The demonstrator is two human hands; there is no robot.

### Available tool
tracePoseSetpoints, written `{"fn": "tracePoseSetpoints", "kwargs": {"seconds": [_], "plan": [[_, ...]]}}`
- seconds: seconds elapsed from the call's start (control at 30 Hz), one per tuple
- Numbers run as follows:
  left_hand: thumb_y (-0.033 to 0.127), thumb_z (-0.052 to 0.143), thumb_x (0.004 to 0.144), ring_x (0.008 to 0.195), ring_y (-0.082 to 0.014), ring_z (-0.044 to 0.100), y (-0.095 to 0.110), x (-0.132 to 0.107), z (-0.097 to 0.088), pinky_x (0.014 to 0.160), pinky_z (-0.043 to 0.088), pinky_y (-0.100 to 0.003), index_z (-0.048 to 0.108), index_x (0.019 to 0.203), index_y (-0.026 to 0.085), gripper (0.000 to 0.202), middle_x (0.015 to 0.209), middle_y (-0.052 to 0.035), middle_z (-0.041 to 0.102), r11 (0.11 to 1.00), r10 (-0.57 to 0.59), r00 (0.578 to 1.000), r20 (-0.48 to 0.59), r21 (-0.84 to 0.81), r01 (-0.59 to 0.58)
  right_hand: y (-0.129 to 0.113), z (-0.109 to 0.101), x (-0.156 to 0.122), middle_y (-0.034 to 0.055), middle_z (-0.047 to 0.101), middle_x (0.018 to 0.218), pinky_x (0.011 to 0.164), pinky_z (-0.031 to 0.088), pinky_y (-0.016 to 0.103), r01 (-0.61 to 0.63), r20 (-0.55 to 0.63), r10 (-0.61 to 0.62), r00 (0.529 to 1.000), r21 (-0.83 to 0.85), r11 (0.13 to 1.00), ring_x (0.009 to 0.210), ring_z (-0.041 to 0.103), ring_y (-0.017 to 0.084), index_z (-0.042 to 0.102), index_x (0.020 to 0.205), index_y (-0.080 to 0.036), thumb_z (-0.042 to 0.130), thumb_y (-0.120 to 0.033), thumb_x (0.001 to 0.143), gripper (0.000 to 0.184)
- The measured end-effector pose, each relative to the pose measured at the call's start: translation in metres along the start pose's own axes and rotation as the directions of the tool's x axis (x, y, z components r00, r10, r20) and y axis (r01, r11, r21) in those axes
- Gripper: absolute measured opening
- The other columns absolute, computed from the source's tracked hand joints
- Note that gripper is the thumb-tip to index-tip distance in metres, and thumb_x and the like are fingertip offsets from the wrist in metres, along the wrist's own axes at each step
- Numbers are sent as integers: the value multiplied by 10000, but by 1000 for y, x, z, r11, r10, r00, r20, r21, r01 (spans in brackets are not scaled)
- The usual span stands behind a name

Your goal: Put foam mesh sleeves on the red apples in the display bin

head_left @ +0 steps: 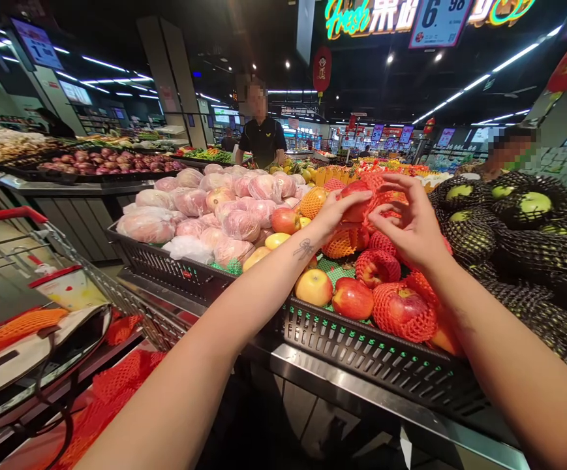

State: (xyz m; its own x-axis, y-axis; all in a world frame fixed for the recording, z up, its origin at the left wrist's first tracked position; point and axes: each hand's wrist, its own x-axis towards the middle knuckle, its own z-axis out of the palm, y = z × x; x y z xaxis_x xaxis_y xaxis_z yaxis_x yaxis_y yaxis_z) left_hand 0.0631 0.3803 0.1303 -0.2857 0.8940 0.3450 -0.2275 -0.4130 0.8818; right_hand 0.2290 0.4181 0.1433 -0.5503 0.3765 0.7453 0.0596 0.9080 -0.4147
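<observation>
My left hand [333, 214] is closed around a red apple [356, 199], held above the front of the fruit basket. Close on its right, my right hand [410, 219] curls its thumb and fingers at a red foam net [385, 203] beside that apple. Part of the net is hidden behind the fingers. Below both hands, a yellow-red apple [314, 287] and a bare red apple [353, 299] lie near the basket rim. Next to them sits an apple in a red foam net [404, 312]. A black slotted basket [361, 339] holds them on green lining.
Plastic-wrapped pink fruit [237, 222] fills the left side. Green fruit in black nets [532, 205] is heaped at right. A shopping cart [92, 281] with a bag [43, 365] stands at lower left. A person in black [262, 140] stands behind the display; another person [503, 153] is at right.
</observation>
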Motion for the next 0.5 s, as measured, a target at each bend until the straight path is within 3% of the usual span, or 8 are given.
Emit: {"fn": "tracePoseSetpoints", "kwargs": {"seconds": [0.13, 0.3, 0.4, 0.5], "plan": [[410, 742, 733, 1139, -251, 645, 4, -2, -1, 896, 595, -383, 628, 1030, 212, 375, 1173, -50, 693, 998, 26, 999, 26, -56, -24, 12, -5, 2, 95, 568, 1327, 753, 593, 370, -19, -164, 6, 986, -79, 997, 1012, 652, 248, 533, 1306, -325, 654, -399, 893, 436], [397, 771, 703, 1157, -254, 641, 3, -1, -2, 947, 588, -422, 652, 976, 215, 349, 1126, -26, 688, 994, 35, 996, 80, -109, -27, 46, -7, 3, 124, 501, 1355, 1030, 505, 541, -38, -293, -30, 955, -225, 974, 1234, 540, 338, 503, 1340, -301, 830, -551, 733, 733], [337, 766, 715, 1152, -252, 635, 2, 1, -3, 906, 595, -396, 661, 930, 218, 267, 1073, -16, 682, 988, 2, 998, 62, -153, 7, 63, -1, 4, 147, 472, 1375, 1092, 434, 600, -96, -284, 34, 958, -205, 974, 1303, 490, 376, 451, 1395, -279, 857, -598, 675, 885], [308, 725, 751, 1071, -237, 655, 3, 1, -2, 834, 586, -358, 656, 931, 218, 213, 999, -15, 690, 987, -49, 999, 24, -152, 52, 69, 5, 7, 136, 568, 1248, 989, 524, 542, -174, -223, 163, 961, -32, 984, 1149, 598, 338, 498, 1308, -248, 863, -609, 654, 831]]}}
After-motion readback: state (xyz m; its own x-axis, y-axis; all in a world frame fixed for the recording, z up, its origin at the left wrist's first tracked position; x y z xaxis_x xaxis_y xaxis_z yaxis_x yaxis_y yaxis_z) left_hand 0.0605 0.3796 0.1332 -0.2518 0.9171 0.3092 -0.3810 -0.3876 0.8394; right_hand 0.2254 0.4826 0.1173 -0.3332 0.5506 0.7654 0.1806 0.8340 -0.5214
